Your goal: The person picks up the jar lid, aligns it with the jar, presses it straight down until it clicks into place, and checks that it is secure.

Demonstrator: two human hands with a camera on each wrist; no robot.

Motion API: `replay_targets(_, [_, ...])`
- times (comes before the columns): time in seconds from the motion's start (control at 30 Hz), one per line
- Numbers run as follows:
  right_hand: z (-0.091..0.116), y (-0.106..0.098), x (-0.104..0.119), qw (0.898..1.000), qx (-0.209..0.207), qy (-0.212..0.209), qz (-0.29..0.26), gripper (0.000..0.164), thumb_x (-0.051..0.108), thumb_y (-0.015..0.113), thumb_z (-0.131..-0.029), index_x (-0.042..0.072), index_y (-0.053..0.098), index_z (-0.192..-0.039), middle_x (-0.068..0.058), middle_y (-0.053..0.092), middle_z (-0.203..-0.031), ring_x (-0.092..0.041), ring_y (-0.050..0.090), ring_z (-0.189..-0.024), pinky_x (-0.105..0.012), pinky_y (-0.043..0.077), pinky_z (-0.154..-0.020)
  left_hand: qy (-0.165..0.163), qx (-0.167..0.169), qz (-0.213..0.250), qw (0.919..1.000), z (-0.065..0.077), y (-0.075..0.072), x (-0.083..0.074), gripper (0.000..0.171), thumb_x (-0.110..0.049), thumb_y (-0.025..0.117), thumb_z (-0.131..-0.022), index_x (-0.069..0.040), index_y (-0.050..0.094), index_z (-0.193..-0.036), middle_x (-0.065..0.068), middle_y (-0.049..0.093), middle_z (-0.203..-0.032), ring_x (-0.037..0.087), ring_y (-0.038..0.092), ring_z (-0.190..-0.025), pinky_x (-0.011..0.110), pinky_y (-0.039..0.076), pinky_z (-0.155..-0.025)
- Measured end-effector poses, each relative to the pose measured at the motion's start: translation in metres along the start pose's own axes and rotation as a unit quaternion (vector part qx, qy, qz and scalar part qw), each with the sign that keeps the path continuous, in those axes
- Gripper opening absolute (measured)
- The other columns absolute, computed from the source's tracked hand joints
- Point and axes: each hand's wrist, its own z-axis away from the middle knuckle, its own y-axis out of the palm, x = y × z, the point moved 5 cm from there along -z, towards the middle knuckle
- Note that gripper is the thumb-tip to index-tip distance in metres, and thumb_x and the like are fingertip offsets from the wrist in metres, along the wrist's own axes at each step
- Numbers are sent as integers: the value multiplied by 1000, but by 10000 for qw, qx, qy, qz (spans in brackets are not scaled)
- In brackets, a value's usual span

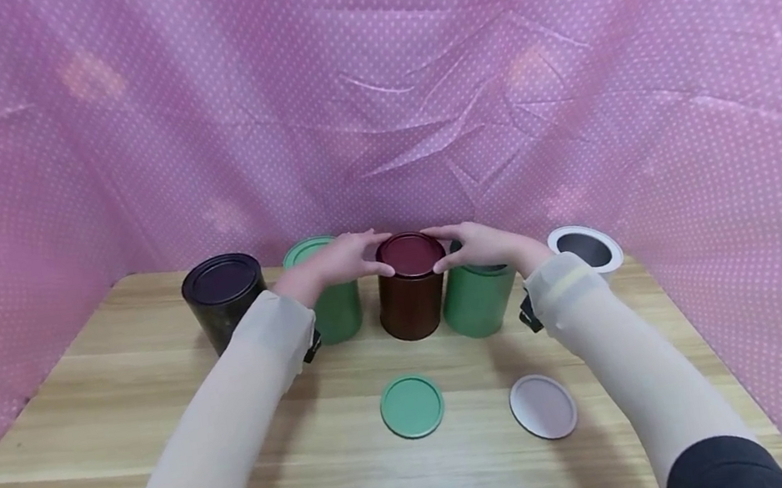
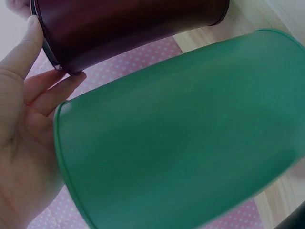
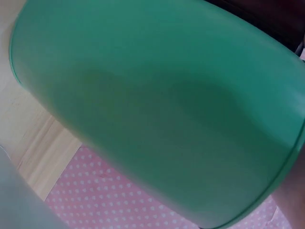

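A dark red can (image 1: 410, 308) stands at the back centre, its dark red lid (image 1: 411, 255) on top. From the left, my left hand (image 1: 347, 257) holds the lid's edge, thumb in front and fingers behind. My right hand (image 1: 478, 244) holds the opposite edge the same way. In the left wrist view, the left thumb (image 2: 29, 45) touches the rim of the red can (image 2: 128, 24). The left green can (image 1: 338, 311), lidded, stands under my left wrist. Below my right hand is another green can (image 1: 477, 303), its top partly hidden. The right fingers are hidden in the right wrist view.
A black lidded can (image 1: 223, 290) stands at the left, and an open white can (image 1: 589, 248) at the right. Nearer on the wooden table (image 1: 168, 480) lie a green lid (image 1: 412, 406) and a pale grey lid (image 1: 543, 407). Pink dotted cloth (image 1: 369, 95) hangs behind and at both sides.
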Motion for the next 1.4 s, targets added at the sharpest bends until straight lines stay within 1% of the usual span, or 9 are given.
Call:
replay_targets(0.23, [-3, -7, 4, 9996, 244, 164, -24, 70, 38, 67, -90, 20, 36, -151, -11, 50, -144, -31, 38, -139, -52, 27, -116, -230, 60, -57, 9997, 1, -3, -2, 67, -36, 63, -93, -7, 38, -148, 20, 28, -156, 32, 23, -147, 46, 25, -119])
replay_targets(0.4, [2, 0, -1, 9984, 368, 343, -240, 70, 38, 67, -90, 21, 37, -150, -9, 48, -147, -30, 36, -140, -52, 25, -116, -295, 253, -77, 9992, 4, 5, -4, 66, -36, 61, -95, -6, 37, -149, 23, 23, -157, 35, 24, -146, 48, 22, -119])
replay_targets(0.6, [3, 1, 1, 9988, 314, 227, -308, 68, 35, 68, -89, 17, 40, -149, -9, 50, -145, -28, 42, -137, -49, 28, -116, -355, 272, 27, 9990, 7, 6, -7, 65, -34, 61, -95, -4, 38, -147, 22, 32, -154, 32, 25, -146, 43, 27, -118])
replay_targets(0.8, [5, 3, 4, 9978, 417, 309, -408, 68, 34, 67, -89, 17, 40, -149, -9, 51, -144, -28, 43, -135, -50, 27, -116, -480, 277, 206, 9983, 10, 9, -8, 65, -33, 62, -95, -3, 39, -147, 20, 55, -137, 27, 52, -124, 41, 41, -106])
replay_targets(0.9, [7, 1, 5, 9973, 394, 398, -465, 67, 33, 67, -89, 17, 40, -149, -9, 55, -139, -26, 47, -130, -49, 29, -114, -595, 222, 356, 9973, 9, 9, -10, 66, -34, 63, -94, -5, 38, -148, 18, 58, -131, 25, 55, -115, 40, 42, -104])
replay_targets(0.97, [7, 2, 4, 9969, 378, 450, -526, 67, 32, 67, -89, 18, 41, -148, -9, 58, -136, -25, 49, -127, -49, 30, -114, -684, 141, 401, 9967, 9, 10, -10, 65, -34, 64, -93, -7, 40, -148, 15, 55, -138, 22, 53, -120, 40, 40, -108])
replay_targets(1.07, [7, 2, 4, 9966, 305, 507, -580, 66, 32, 69, -87, 19, 43, -147, -10, 58, -136, -26, 48, -128, -48, 30, -114, -810, 116, 386, 9959, 8, 9, -10, 65, -34, 64, -93, -9, 40, -148, 13, 62, -116, 22, 54, -105, 38, 42, -100])
replay_targets(1.2, [7, 1, 4, 9962, 239, 575, -617, 67, 33, 70, -86, 20, 45, -146, -9, 54, -142, -26, 44, -134, -47, 28, -116, -907, 189, 405, 9949, 10, 10, -10, 66, -34, 64, -93, -10, 39, -148, 5, 58, -89, 19, 51, -91, 34, 41, -89])
replay_targets(1.4, [7, 1, 3, 9953, 67, 697, -667, 67, 32, 72, -83, 20, 48, -144, -7, 52, -143, -24, 44, -134, -46, 29, -116, -852, 91, 426, 9954, 10, 8, -13, 65, -33, 65, -92, -9, 42, -147, 9, 67, -110, 18, 51, -95, 34, 43, -91])
